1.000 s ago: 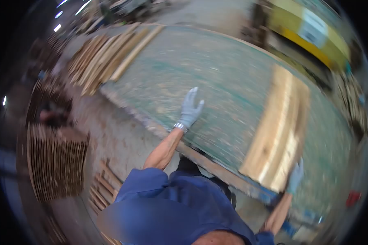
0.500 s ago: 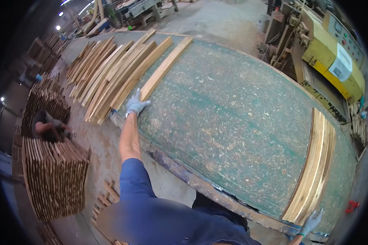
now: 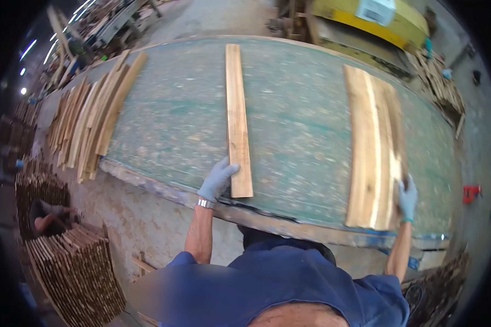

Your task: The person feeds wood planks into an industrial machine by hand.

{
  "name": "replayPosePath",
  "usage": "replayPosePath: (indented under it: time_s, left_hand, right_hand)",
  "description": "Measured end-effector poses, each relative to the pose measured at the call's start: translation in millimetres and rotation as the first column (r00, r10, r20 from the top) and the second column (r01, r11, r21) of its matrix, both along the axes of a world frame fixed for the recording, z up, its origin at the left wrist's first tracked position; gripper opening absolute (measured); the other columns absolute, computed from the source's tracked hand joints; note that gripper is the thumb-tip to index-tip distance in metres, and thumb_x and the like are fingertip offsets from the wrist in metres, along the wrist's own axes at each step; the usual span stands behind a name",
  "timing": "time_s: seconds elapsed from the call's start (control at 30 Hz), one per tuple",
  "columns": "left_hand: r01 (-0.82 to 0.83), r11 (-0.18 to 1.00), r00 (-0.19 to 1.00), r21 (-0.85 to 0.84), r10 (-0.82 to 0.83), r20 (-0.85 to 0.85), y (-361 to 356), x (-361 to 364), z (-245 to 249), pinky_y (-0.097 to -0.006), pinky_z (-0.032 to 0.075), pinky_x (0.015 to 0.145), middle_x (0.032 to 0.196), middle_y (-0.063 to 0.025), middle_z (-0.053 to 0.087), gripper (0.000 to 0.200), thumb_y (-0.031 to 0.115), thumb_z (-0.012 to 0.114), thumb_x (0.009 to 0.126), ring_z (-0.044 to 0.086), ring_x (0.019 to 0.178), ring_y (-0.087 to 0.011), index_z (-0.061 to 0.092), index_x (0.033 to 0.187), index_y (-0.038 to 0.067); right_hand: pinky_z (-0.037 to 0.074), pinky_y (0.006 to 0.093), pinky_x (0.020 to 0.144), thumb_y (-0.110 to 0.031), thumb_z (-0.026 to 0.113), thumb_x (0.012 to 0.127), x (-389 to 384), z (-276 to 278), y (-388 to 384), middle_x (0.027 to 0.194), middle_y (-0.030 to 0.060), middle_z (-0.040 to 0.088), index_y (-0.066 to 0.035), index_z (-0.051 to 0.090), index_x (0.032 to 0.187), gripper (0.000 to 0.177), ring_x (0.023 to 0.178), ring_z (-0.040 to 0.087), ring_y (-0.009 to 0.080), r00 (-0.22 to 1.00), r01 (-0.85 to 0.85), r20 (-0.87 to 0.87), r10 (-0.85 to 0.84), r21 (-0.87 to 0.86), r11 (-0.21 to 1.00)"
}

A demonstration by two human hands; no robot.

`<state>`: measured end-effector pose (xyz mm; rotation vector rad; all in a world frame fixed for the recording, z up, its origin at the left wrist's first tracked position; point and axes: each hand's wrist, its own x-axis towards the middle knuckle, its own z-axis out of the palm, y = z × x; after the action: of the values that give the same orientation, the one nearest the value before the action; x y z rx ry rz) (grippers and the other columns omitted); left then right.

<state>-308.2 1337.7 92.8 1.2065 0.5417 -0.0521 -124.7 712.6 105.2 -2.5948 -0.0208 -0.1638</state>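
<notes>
A: How much room is there around the single board (image 3: pixel 235 109)?

B: It lies lengthwise across the green table (image 3: pixel 297 131), with bare tabletop on both sides. Its lower end stops just short of the table's near edge, and its upper end comes close to the far one.

A: And further out?

B: To the right, a side-by-side group of boards (image 3: pixel 365 147) reaches nearly to the near edge. To the left, a row of loose strips (image 3: pixel 87 120) pokes past the table's edge. A yellow machine (image 3: pixel 373 24) stands beyond the far side.

A: What is the left hand (image 3: pixel 218 179) doing?

B: It comes up from the near edge, forearm nearly upright in view, and grasps the single board by its left side near the lower end, thumb over the wood.

A: The right hand (image 3: pixel 407 199)?

B: It touches the outer right side of the board group, low down, fingers pointing away from the body. I cannot tell whether it grips or only presses. The forearm slants in over the near edge.
</notes>
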Motion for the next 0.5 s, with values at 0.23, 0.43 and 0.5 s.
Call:
replayPosePath:
  time_s: [0.23,0.43,0.5]
  left_hand:
    - [-0.094,-0.018,0.928,0.995,0.360,0.095,-137.1,76.8,26.7,-0.0524,0.026,0.116,0.144,-0.0298,0.043,0.080,0.049,0.060,0.091,0.036,0.139,-0.0397,0.030,0.152,0.006]
    - [0.101,0.177,0.975,0.979,0.177,-0.133,-162.6,159.1,-28.3,-0.0528,0.013,0.119,0.154,-0.0190,0.036,0.076,0.055,0.046,0.095,0.027,0.146,-0.0318,0.029,0.154,0.010]
    - [0.116,0.133,0.988,0.984,0.088,-0.129,-206.0,156.3,-42.9,-0.0536,0.009,0.119,0.155,-0.0142,0.036,0.074,0.055,0.044,0.096,0.026,0.147,-0.0314,0.028,0.154,0.011]
  right_hand:
    - [0.036,0.0475,0.108,-0.046,0.067,0.083,-5.4,-7.0,-30.8,0.136,0.0239,0.051,-0.004,0.048,0.140,0.073,0.126,0.046,0.0401,0.992,-0.010,0.122,0.019,-0.074,0.997]
    - [0.037,0.0494,0.106,-0.042,0.065,0.085,-24.2,-15.7,-16.0,0.138,0.0259,0.047,-0.006,0.043,0.144,0.073,0.123,0.046,0.0445,0.992,-0.101,0.055,0.110,-0.139,0.985]
    - [0.038,0.0497,0.105,-0.041,0.064,0.085,-23.2,-22.0,-20.7,0.138,0.0260,0.047,-0.006,0.043,0.144,0.072,0.121,0.046,0.0445,0.990,-0.125,0.058,0.132,-0.119,0.985]
